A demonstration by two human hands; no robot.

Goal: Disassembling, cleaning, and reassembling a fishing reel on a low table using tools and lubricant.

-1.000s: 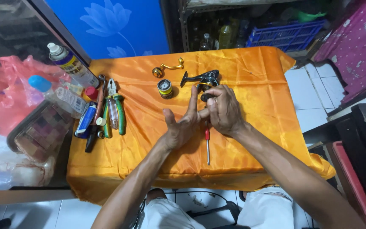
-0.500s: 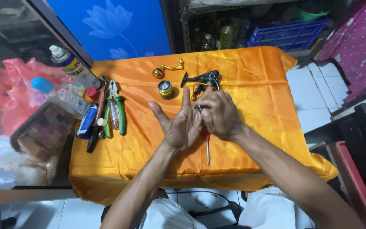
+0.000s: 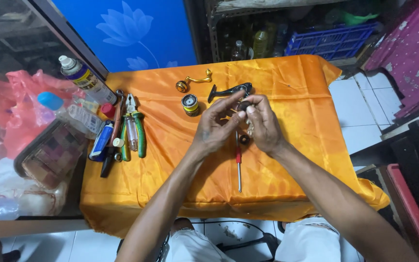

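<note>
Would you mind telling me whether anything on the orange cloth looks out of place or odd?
Nothing looks spilled or broken. The fishing reel lies in pieces: its gold handle and spool sit apart from the body. A spray can leans tilted at the cloth's left edge.

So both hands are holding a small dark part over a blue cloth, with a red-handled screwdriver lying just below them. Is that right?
Not quite: the cloth is orange, not blue; the blue is the panel behind the table. The head view shows it. The rest holds: the left hand and right hand pinch a small dark part between their fingertips, and the red-handled screwdriver lies just below them.
</note>
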